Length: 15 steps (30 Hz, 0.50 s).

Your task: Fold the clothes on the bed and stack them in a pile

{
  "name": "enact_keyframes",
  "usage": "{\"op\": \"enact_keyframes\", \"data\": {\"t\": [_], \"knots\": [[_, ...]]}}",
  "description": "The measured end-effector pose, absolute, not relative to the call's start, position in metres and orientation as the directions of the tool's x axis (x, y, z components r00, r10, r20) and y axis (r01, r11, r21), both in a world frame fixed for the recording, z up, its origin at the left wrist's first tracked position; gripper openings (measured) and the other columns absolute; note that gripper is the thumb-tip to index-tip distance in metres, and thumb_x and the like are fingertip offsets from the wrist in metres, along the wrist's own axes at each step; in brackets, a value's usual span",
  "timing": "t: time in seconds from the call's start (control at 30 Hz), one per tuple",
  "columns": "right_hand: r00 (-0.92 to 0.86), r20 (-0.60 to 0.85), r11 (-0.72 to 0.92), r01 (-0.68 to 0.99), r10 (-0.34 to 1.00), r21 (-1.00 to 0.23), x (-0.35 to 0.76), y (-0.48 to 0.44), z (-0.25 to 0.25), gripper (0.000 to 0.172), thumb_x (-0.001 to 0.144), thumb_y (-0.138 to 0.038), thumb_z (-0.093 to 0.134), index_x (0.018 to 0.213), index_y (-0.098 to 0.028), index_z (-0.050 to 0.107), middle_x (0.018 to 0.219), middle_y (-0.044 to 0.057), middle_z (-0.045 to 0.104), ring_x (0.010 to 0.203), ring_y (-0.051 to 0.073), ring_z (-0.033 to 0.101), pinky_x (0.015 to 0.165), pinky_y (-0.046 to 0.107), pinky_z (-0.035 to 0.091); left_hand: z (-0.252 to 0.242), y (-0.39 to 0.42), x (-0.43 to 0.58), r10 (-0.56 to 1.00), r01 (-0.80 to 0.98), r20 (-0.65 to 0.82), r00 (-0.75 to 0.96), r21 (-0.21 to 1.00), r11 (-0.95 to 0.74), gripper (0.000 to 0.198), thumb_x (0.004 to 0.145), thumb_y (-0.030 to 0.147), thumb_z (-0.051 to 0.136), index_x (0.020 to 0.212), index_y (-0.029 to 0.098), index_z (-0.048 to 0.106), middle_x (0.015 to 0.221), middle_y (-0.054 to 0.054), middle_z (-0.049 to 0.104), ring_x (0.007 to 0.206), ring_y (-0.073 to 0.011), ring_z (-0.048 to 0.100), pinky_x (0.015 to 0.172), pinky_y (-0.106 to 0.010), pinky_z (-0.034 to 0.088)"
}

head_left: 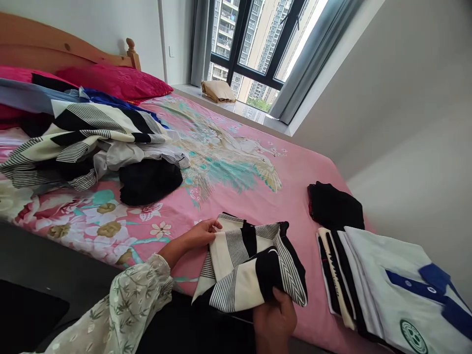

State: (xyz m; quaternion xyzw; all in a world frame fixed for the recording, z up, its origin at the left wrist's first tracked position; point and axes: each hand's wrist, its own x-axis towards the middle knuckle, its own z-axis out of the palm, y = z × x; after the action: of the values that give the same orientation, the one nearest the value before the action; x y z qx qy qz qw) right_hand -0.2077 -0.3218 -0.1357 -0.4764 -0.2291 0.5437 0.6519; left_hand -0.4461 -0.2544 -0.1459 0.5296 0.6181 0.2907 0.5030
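A cream and black striped garment [239, 285], partly folded, lies over the near edge of the bed in front of me. Its far left corner is pinched by my left hand [197, 236], with the fingers curled over the cloth. At its near right edge, my right hand [276, 314] grips the fabric with the thumb on top; the other fingers are mostly hidden beneath. The cloth is doubled over, and its striped right side bulges up a little. Whether it is a shirt or another kind of garment I cannot tell.
To the right sits a stack of folded clothes, topped by a white polo shirt [391, 275] with a blue collar. Behind it lies a folded black garment [334, 205]. Loose clothes [110, 137] are heaped at left on the pink bedsheet [295, 167], near a red pillow [118, 81].
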Motion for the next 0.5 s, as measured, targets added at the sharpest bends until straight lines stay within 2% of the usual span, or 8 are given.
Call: {"op": "enact_keyframes", "data": {"t": [0.07, 0.2, 0.33, 0.4, 0.5], "knots": [[0.318, -0.298, -0.078, -0.555, 0.900, -0.828, -0.209, -0.322, -0.134, 0.048, 0.064, -0.027, 0.055, 0.110, -0.018, 0.065, 0.095, 0.005, 0.071, 0.094, 0.026, 0.065, 0.077, 0.040, 0.055, -0.147, -0.253, -0.443, 0.956, 0.391, -0.290, 0.055, 0.887, 0.246, 0.041, 0.066, 0.018, 0.048, 0.106, 0.015, 0.053, 0.071, 0.003, 0.053, 0.059, -0.0100, 0.049, 0.052, -0.020, 0.037], [0.310, -0.284, -0.083, -0.531, 0.907, -0.844, -0.211, -0.323, -0.130, 0.048, 0.066, -0.028, 0.054, 0.111, -0.018, 0.065, 0.098, 0.006, 0.070, 0.097, 0.027, 0.064, 0.079, 0.042, 0.054, -0.142, -0.250, -0.440, 0.957, 0.494, -0.282, 0.067, 0.843, 0.213, 0.045, 0.062, 0.014, 0.051, 0.107, 0.015, 0.057, 0.078, -0.001, 0.062, 0.071, -0.0148, 0.058, 0.061, -0.023, 0.043], [0.325, -0.283, -0.087, -0.505, 0.902, -0.859, -0.210, -0.326, -0.130, 0.043, 0.067, -0.030, 0.055, 0.106, -0.018, 0.066, 0.095, 0.006, 0.070, 0.096, 0.026, 0.064, 0.080, 0.041, 0.054, -0.131, -0.248, -0.438, 0.958, 0.639, -0.278, 0.065, 0.749, 0.174, 0.038, 0.066, 0.022, 0.055, 0.103, 0.015, 0.062, 0.087, -0.006, 0.067, 0.082, -0.0219, 0.063, 0.071, -0.030, 0.046], [0.361, -0.237, -0.061, -0.438, 0.902, -0.897, -0.208, -0.328, -0.133, 0.036, 0.068, -0.031, 0.054, 0.099, -0.018, 0.068, 0.092, 0.006, 0.071, 0.096, 0.026, 0.064, 0.080, 0.041, 0.054, -0.127, -0.247, -0.431, 0.967, 0.708, -0.250, 0.044, 0.691, 0.146, 0.043, 0.068, 0.026, 0.056, 0.110, 0.016, 0.060, 0.094, -0.010, 0.068, 0.089, -0.0265, 0.063, 0.078, -0.036, 0.046], [0.380, -0.073, 0.028, -0.253, 0.922, -0.967, -0.203, -0.331, -0.142, 0.026, 0.070, -0.034, 0.055, 0.088, -0.020, 0.068, 0.087, 0.005, 0.070, 0.096, 0.027, 0.063, 0.080, 0.043, 0.053, -0.123, -0.247, -0.409, 0.987, 0.782, -0.159, 0.029, 0.618, 0.076, 0.051, 0.068, 0.024, 0.059, 0.119, 0.016, 0.056, 0.112, -0.015, 0.063, 0.110, -0.0339, 0.055, 0.094, -0.047, 0.039]]}}
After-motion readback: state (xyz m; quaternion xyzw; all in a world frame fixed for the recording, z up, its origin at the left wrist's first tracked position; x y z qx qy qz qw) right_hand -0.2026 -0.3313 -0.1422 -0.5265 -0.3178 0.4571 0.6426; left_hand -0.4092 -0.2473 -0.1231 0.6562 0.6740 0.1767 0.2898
